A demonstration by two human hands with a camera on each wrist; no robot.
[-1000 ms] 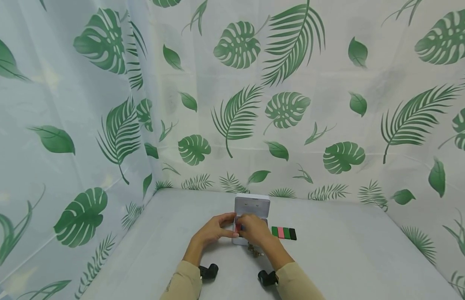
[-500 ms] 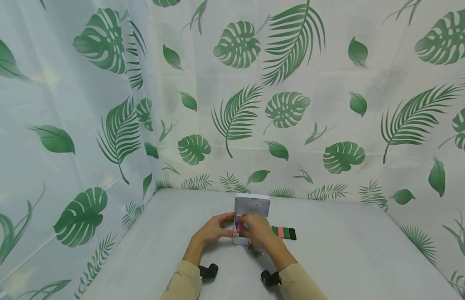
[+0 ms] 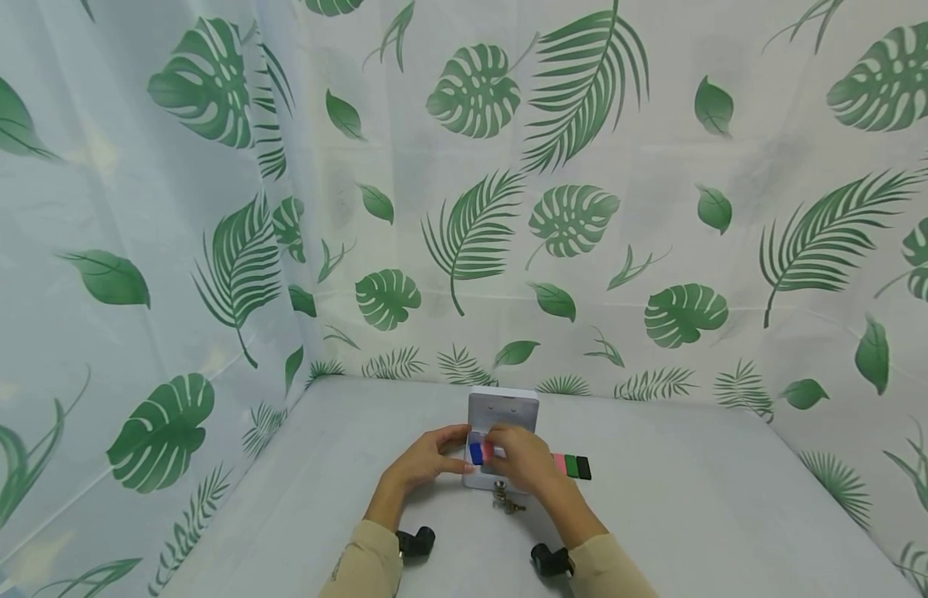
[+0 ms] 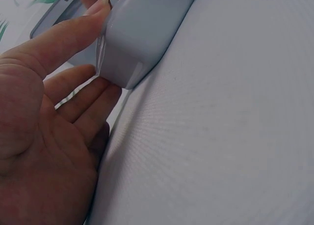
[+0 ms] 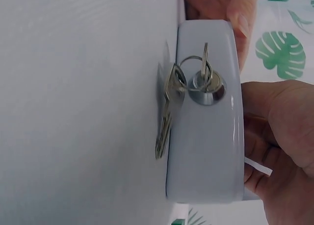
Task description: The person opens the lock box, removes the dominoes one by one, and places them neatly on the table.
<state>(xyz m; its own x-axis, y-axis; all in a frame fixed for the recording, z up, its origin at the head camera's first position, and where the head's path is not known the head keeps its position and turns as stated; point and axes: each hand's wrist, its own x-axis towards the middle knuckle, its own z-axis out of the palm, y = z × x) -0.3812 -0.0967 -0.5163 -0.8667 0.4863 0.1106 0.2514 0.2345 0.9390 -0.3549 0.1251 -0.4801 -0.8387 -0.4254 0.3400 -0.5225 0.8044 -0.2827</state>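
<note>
A small white lockbox (image 3: 503,407) stands on the table with its lid raised. My left hand (image 3: 424,457) grips its left side, thumb over the front rim and fingers along the wall, as the left wrist view shows on the box wall (image 4: 147,33). Over the box's inside, my right hand (image 3: 531,461) pinches small coloured blocks, a blue one (image 3: 476,453) and a pink-red one (image 3: 488,451) beside it. The right hand hides most of the box's inside. One key (image 5: 205,63) sits in the front lock, and more keys (image 5: 169,104) hang from its ring.
Right of the box, a row of pink, green and black blocks (image 3: 572,467) lies on the white table (image 3: 695,498), partly behind my right hand. A leaf-patterned curtain (image 3: 613,349) rises behind the table and along its left side.
My right hand has shifted slightly right, with the blue block coming into view beside the pink-red one. It now covers the row's left end. My left hand stays in place.
</note>
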